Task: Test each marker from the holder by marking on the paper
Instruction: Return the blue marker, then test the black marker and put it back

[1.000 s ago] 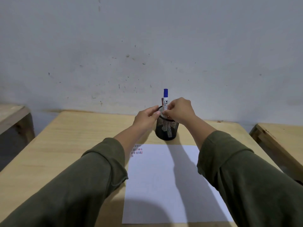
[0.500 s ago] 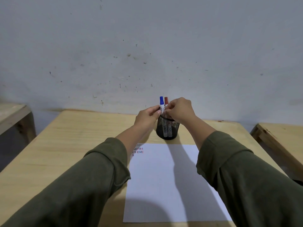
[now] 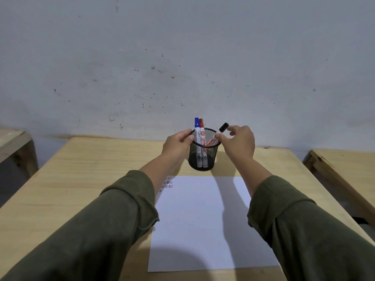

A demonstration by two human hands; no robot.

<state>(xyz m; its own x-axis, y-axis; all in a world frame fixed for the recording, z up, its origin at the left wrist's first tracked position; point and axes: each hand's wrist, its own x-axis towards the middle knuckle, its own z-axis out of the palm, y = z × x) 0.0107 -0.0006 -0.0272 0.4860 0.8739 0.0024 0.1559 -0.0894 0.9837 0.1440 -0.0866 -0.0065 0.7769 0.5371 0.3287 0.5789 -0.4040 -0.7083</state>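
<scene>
A: Scuffed grey wall (image 3: 182,57) behind, pale wooden bench (image 3: 91,165) up front, white paper (image 3: 203,224) lying flat on it. Holder?

B: Black mesh pen holder (image 3: 203,157) stands on the bench just beyond the paper's far edge. Blue-capped marker (image 3: 196,126) and red-capped marker (image 3: 201,127) upright inside, side by side. Black-capped marker (image 3: 220,132) leans out over the right rim, lower end in the cup.

A: Hands?

B: Left hand (image 3: 177,146) curled against the holder's left wall, thumb at the rim, seems to steady it. Right hand (image 3: 239,142) pinches the black-capped marker below its cap with thumb and a finger; index finger sticks out, not closed on anything.

A: Paper marks?

B: Small rows of short black and red strokes (image 3: 167,185) at the far left corner, partly hidden by the left forearm. Rest is blank.

A: Risks?

B: Pinch is light and near the top end, so the marker could slip. Lifting it at that slant may drag the rim and tip the light holder if the left hand loosens. It could also knock the two upright markers. Sleeve may brush the strokes, if wet.
</scene>
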